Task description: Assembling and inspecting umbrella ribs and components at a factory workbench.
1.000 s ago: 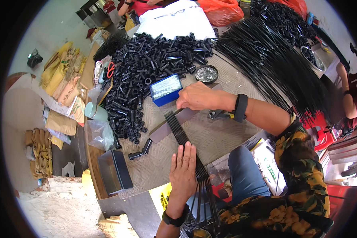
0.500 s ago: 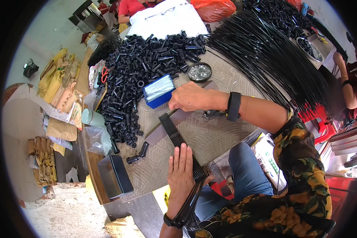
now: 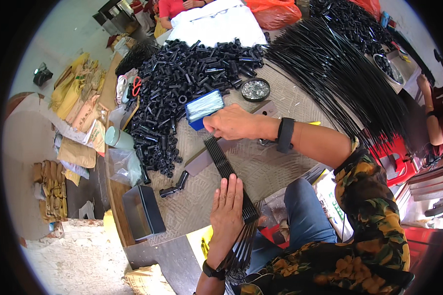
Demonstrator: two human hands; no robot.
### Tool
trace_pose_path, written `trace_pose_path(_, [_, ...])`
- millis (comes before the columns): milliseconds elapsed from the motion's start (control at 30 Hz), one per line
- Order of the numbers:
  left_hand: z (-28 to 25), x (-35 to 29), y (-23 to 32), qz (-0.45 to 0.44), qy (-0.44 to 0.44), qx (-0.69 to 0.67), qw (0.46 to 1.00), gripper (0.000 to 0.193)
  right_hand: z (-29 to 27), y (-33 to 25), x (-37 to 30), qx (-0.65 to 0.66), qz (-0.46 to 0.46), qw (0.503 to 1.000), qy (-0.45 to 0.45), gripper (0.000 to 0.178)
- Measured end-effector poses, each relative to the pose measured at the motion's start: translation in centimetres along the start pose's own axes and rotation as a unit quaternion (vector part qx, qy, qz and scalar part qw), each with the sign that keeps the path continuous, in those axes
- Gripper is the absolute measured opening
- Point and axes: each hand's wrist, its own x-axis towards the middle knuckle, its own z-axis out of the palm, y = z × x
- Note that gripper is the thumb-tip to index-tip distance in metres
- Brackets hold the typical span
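Black rods (image 3: 221, 161) partly under outstretched left fingers (image 3: 231, 191); right fingers (image 3: 211, 123) near ends, hold unclear.

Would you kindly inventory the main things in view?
Tube piles: two, black, back left and right
Loose rods: many, black, back right
Sack: one, white, back
Red bags: two, orange-red, back
Filled box: one, blue, centre
Dish: one, black, right of filled box
Open box: one, dark, near left
Jar: one, pale green, left
Bar: one, grey, centre
Aligned rods: several, black, across bar
Left hand: one, bare, on aligned rods
Right hand: one, bare, over bar
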Motion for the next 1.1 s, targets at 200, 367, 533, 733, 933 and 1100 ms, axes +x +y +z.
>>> trace_pose_path(200, [-0.2, 0.0, 0.2, -0.006, 0.001, 0.004, 1.0, 0.104, -2.7, 0.8, -1.1, -0.032, 0.003, 0.998, -0.047, 0.016])
trace_pose_path(367, [0.2, -0.5, -0.4, 0.0, 0.012, 0.003, 1.0, 0.104, -2.1, 0.6, -0.9, -0.116, -0.02, 0.989, -0.083, 0.005])
trace_pose_path(533, [-0.3, -0.1, -0.1, 0.003, 0.012, -0.029, 0.999, 0.103, -1.2, 0.8, -0.3, -0.043, -0.019, 0.997, -0.065, 0.002])
trace_pose_path(733, [-0.1, -0.3, -0.1, -0.001, 0.026, -0.027, 0.999, 0.102, -1.2, 1.7, 3.9, -0.016, 0.038, 0.993, 0.106, 0.009])
trace_pose_path(933, [1.0, -1.2, 0.4, 0.008, 0.028, 0.026, 0.999, 0.099, -1.7, 1.3, 7.2, -0.224, 0.067, 0.972, -0.022, 0.014])
trace_pose_path(1100, [0.5, -1.2, 0.9, -0.009, 0.022, -0.008, 1.0, 0.098, -2.0, 2.9, 6.6, -0.204, -0.003, 0.978, 0.051, 0.013])
